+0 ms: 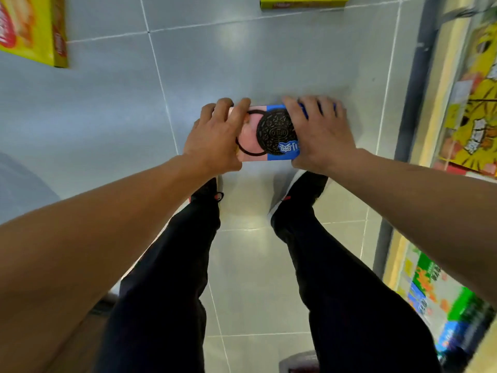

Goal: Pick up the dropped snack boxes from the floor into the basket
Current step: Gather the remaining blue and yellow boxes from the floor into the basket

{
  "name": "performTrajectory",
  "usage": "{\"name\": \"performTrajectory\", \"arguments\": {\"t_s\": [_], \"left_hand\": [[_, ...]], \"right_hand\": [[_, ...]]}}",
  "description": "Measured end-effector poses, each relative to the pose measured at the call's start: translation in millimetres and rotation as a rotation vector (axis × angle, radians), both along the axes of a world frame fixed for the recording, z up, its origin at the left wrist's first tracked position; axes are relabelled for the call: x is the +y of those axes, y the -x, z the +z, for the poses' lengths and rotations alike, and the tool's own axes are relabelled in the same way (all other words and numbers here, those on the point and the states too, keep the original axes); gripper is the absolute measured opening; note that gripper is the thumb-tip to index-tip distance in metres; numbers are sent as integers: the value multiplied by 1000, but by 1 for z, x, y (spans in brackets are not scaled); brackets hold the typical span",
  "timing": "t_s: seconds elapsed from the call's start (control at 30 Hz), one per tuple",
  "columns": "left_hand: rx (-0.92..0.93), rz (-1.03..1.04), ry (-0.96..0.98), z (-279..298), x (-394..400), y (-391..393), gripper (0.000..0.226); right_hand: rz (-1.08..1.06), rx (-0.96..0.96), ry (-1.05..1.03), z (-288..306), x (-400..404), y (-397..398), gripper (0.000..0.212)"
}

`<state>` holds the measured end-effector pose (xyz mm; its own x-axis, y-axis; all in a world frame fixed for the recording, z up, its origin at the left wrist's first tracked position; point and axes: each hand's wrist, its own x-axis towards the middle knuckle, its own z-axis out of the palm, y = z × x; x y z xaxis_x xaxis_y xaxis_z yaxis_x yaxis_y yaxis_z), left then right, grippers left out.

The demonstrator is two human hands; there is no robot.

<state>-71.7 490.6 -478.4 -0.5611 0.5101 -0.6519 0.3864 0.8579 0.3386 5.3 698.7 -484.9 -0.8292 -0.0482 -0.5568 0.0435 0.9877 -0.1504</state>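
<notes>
clasping the cookie box (269,131) at both ends, left hand (215,135) and right hand (320,133).
could slip if either grip loosens while lifting off the floor (107,109).

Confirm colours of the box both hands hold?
Cookie box: pink left half, blue right half, dark cookie printed centre. Head view.

Pink-and-blue cookie box (269,135); yellow box (29,28); grey floor (107,117).
</notes>
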Motion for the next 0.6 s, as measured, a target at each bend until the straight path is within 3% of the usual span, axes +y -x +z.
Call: {"name": "performTrajectory", "arguments": {"t_s": [0.3,0.6], "left_hand": [[126,-129,-176,267,-4,23,109],[246,-438,-368,446,-1,30,103]], "right_hand": [[-134,130,-74,288,-7,-4,102],[-432,206,-210,482,-48,-60,101]]}}
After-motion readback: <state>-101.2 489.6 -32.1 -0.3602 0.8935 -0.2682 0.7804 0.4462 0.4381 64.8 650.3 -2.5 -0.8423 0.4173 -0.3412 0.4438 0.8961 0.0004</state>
